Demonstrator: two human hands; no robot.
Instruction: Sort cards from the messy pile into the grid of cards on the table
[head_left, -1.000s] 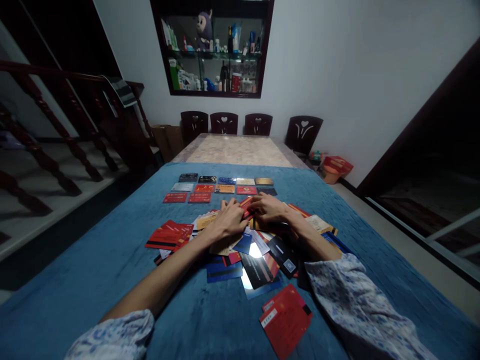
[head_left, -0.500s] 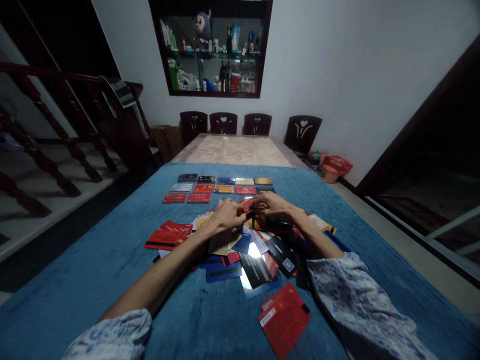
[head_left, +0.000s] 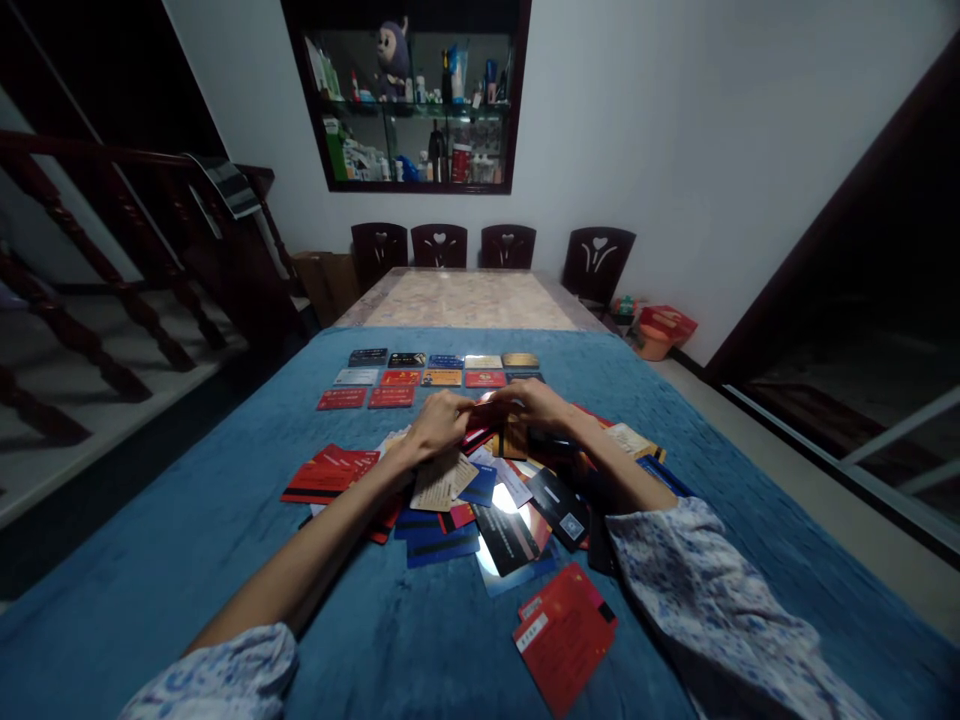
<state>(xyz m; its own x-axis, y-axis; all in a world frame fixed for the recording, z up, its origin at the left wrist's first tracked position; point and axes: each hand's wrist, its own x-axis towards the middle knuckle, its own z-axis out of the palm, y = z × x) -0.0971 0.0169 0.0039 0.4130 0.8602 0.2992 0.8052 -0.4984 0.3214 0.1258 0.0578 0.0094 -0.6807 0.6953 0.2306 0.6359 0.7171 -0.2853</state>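
Between my two hands a red card is held just above a loose pile of cards. My left hand has its fingers closed on the card's left end. From the right, my right hand pinches the other end. Under and around my hands lie a beige card, a blue card, a black card with a square code and several others, overlapping. Beyond my hands, cards stand out in neat rows, among them a red card and an orange card.
A blue cloth covers the near part of the table. Red cards lie apart from the pile, some at the left and a pair nearer me. Dark chairs stand along the far end.
My hands have lifted the red card a little off the pile and turned it more edge-on to my view. The whole view has shifted slightly.
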